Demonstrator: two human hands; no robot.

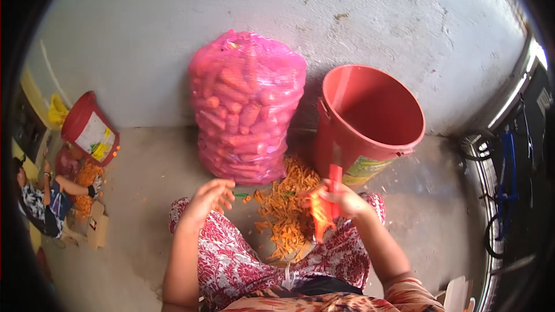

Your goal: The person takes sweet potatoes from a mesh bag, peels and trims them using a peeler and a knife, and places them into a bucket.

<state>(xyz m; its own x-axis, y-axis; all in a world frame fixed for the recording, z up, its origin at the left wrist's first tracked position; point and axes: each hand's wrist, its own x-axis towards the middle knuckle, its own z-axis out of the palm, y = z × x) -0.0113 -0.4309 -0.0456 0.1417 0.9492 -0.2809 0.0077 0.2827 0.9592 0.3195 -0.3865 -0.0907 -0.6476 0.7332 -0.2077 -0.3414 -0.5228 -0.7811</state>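
Observation:
My left hand [209, 201] is held over my left knee with its fingers apart and nothing in it. My right hand [342, 199] grips a red-handled tool [335, 178], and something bright orange [321, 217] hangs blurred beside it, too smeared to make out. Orange peelings [287, 211] lie in a pile on the floor between my legs. Beyond them stands a pink mesh sack [247, 110] full of carrots. To its right is a large red bucket [352, 138], with no contents showing.
At the far left a person [49, 196] sits beside another red bucket [89, 130], more orange peelings [88, 179] and a cardboard box [97, 226]. A grey wall [156, 58] rises behind the sack. A blue bicycle frame [507, 167] is at the right.

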